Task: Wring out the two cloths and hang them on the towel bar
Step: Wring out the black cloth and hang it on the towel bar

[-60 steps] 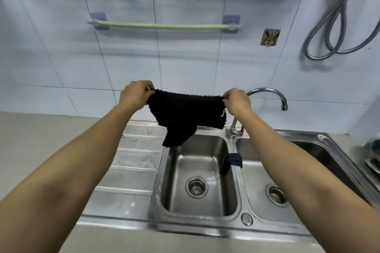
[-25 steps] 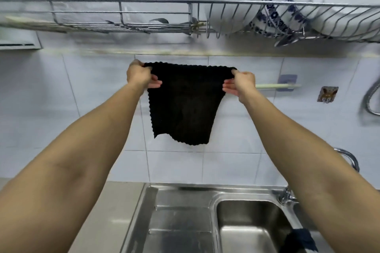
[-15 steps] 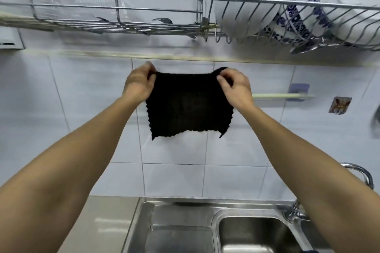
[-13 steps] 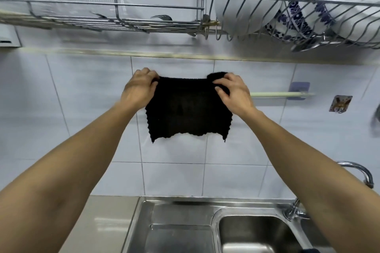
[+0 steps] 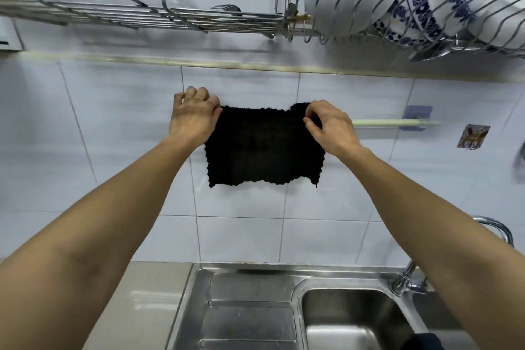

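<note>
A black knitted cloth (image 5: 262, 148) hangs folded over the pale green towel bar (image 5: 389, 122) on the tiled wall. My left hand (image 5: 194, 116) lies on the cloth's upper left corner, fingers curled over the bar. My right hand (image 5: 329, 125) pinches the upper right corner. Most of the bar is hidden behind the cloth and hands; only its right end and purple mount (image 5: 417, 117) show. A dark blue second cloth (image 5: 423, 341) peeks in at the bottom edge by the sink.
A wire dish rack (image 5: 176, 17) with white and blue-patterned bowls (image 5: 426, 0) hangs just above the hands. Below are the steel sink basin (image 5: 349, 318), its drainboard (image 5: 247, 318) and a faucet (image 5: 494, 229) at the right. A small hook sticker (image 5: 473, 136) is on the wall.
The cloth was lifted from over the sink up to the bar and laid over it. Its hanging front part got shorter as my hands pressed the top corners down.
</note>
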